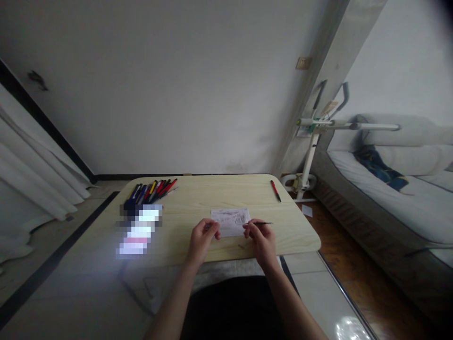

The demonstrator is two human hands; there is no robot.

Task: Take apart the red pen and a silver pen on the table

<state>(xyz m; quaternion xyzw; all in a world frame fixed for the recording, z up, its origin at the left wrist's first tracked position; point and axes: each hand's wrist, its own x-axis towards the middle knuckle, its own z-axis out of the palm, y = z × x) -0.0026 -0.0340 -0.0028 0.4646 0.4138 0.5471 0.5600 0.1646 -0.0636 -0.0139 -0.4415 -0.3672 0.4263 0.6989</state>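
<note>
A white slip of paper (230, 230) with dark print or drawing lies on the table in front of me, between my hands. My right hand (262, 238) is closed around a thin dark pen (264, 223), whose narrow end sticks out to the right; the fingertips are at the paper's right edge. At the left edge of the paper, my left hand (203, 237) has its thumb and fingers pinched together. A small dark bit shows between them, too hidden to name.
The pale wooden table (198, 193) carries a pile of pens and markers (152, 191) at back left. Nearer sits a pixelated bright screen (139, 231). A red and black pen (275, 191) lies at back right. Beyond the table's right side stand white exercise equipment (309, 156) and a sofa (389, 170).
</note>
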